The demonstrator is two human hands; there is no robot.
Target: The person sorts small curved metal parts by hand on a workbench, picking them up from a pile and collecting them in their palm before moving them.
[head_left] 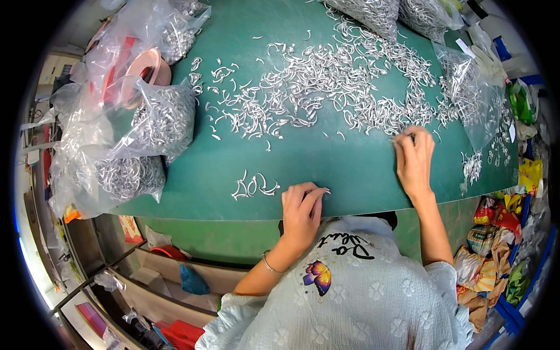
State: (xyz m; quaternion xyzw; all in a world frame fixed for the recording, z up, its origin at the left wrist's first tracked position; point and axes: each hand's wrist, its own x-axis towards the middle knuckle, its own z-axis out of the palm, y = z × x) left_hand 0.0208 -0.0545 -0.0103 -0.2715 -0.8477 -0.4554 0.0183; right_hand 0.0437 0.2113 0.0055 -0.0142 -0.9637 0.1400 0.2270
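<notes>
Close to the table's near edge, my left hand (301, 211) is closed, with the end of a small curved silver metal piece (327, 192) showing at its fingertips. A small group of similar curved pieces (255, 185) lies just left of that hand. My right hand (415, 160) is farther out, at the near right edge of a wide, loose spread of curved silver pieces (344, 81). Its fingers are bent and drawn together, with slightly blurred tips; whatever they hold is hidden.
Clear plastic bags of silver pieces (160, 119) crowd the green table's left side, around a pink plastic container (150, 67). More filled bags (373, 14) stand at the far edge. Another bag (469, 96) lies at right, beside a small cluster of pieces (471, 166).
</notes>
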